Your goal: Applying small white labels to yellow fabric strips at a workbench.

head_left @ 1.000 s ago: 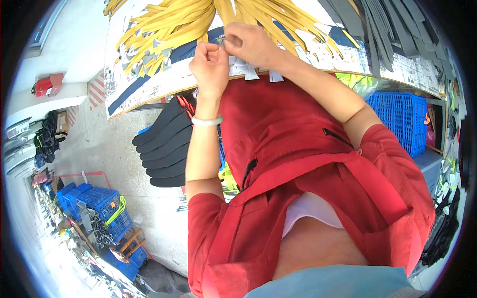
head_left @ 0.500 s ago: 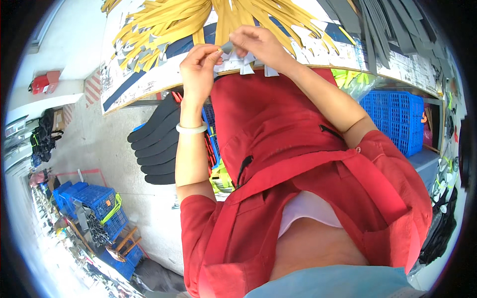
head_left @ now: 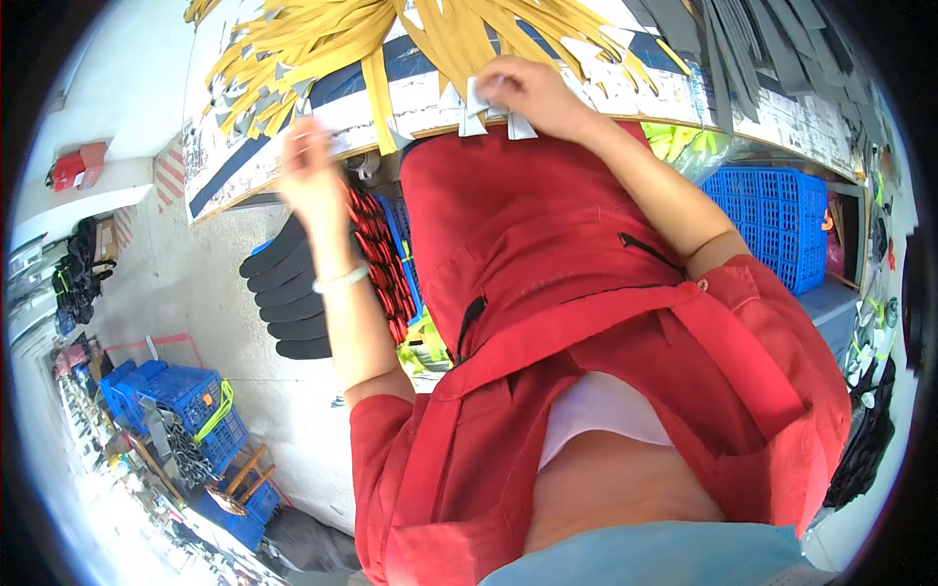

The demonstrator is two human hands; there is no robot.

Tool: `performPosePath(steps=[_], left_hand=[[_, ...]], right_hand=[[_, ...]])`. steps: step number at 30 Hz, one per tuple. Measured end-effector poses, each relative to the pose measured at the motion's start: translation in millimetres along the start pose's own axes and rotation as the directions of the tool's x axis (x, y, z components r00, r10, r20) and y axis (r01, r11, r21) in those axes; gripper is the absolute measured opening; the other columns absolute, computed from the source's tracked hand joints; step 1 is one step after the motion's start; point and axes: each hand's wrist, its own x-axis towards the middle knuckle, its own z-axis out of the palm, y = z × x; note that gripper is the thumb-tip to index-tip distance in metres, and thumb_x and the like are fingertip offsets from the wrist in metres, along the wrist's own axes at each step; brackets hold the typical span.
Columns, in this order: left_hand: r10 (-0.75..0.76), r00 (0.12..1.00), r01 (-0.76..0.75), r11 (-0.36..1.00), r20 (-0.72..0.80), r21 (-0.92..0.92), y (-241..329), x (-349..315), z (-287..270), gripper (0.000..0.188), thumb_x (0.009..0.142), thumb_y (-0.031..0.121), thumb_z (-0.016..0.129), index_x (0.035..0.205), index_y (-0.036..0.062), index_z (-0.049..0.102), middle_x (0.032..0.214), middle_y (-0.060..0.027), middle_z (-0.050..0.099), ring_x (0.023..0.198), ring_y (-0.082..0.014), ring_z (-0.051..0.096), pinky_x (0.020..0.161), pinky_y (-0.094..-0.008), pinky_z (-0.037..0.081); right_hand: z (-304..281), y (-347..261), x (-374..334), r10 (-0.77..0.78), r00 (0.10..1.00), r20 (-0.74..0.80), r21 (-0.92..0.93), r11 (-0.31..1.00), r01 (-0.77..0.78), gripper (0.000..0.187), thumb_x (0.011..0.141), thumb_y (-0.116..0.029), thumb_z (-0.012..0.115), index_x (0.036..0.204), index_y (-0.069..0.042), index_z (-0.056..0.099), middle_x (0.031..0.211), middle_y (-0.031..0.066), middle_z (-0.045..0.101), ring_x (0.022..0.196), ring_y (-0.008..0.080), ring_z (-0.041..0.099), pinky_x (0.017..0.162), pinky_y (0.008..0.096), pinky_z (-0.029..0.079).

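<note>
Long yellow straps (head_left: 440, 44) with pale grey-white ends fan out over the table (head_left: 227, 161). My right hand (head_left: 542, 98) is over the front edge of the table, its fingers curled at a grey-white strap end (head_left: 476, 96). Other pale ends (head_left: 521, 127) hang over the edge just below that hand. My left hand (head_left: 311, 168) is off to the left by the table's front edge, near the tips of the left bunch of straps. Motion smears its fingers, so their grip cannot be made out.
Dark grey straps (head_left: 772, 59) hang across the table's right side. Beneath are a blue crate (head_left: 767, 220) and bright yellow-green material in clear plastic (head_left: 684, 151). Black curved pieces (head_left: 293, 293) and red-and-black items (head_left: 376, 254) lie below left. More blue crates (head_left: 186, 396) stand on the floor.
My left hand has moved away from my right, left and slightly down. My right hand has shifted slightly right. One yellow strap beside them now hangs lower at the table edge.
</note>
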Motion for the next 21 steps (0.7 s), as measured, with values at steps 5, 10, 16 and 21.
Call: performPosePath(steps=[5, 10, 16, 21], left_hand=[[0.080, 0.863, -0.108, 0.994, 0.499, 0.029, 23.1, -42.1, 85.9, 0.015, 0.080, 0.000, 0.064, 0.095, 0.0005, 0.066, 0.090, -0.0135, 0.062, 0.074, -0.0266, 0.062, 0.070, -0.0325, 0.050], [0.139, 0.835, -0.212, 0.974, 0.533, 0.079, 4.6, -41.1, 98.4, 0.019, 0.077, -0.002, 0.066, 0.096, -0.0002, 0.065, 0.090, -0.0134, 0.062, 0.072, -0.0258, 0.062, 0.067, -0.0325, 0.049], [0.065, 0.875, -0.011, 0.994, 0.480, -0.113, 14.0, -42.9, 112.6, 0.021, 0.076, 0.000, 0.068, 0.097, 0.0002, 0.065, 0.088, -0.0114, 0.062, 0.069, -0.0214, 0.061, 0.065, -0.0302, 0.049], [0.063, 0.832, -0.039, 0.998, 0.551, -0.056, 7.8, -33.4, 119.9, 0.020, 0.078, 0.000, 0.067, 0.098, 0.0015, 0.067, 0.086, -0.0092, 0.063, 0.067, -0.0160, 0.059, 0.064, -0.0279, 0.048]], right_hand=[[8.6, -5.8, 8.7, -0.062, 0.948, 0.312, -0.563, 0.792, 0.237, 0.023, 0.084, -0.008, 0.058, 0.107, -0.008, 0.061, 0.100, 0.0085, 0.058, 0.089, 0.0300, 0.060, 0.075, 0.0383, 0.048], [5.0, -4.3, 10.7, -0.035, 0.931, 0.363, -0.579, 0.775, 0.255, 0.021, 0.082, -0.007, 0.059, 0.103, -0.008, 0.061, 0.096, 0.0092, 0.059, 0.087, 0.0305, 0.061, 0.073, 0.0386, 0.048], [-4.3, -8.7, 13.6, -0.047, 0.955, 0.292, -0.304, 0.942, 0.140, 0.013, 0.083, -0.010, 0.060, 0.096, -0.006, 0.059, 0.093, 0.0105, 0.059, 0.085, 0.0319, 0.061, 0.072, 0.0399, 0.047], [-10.4, 4.6, 16.7, -0.184, 0.946, 0.267, -0.273, 0.927, 0.257, 0.016, 0.082, -0.011, 0.061, 0.097, -0.007, 0.059, 0.093, 0.0107, 0.058, 0.085, 0.0331, 0.060, 0.071, 0.0402, 0.046]])
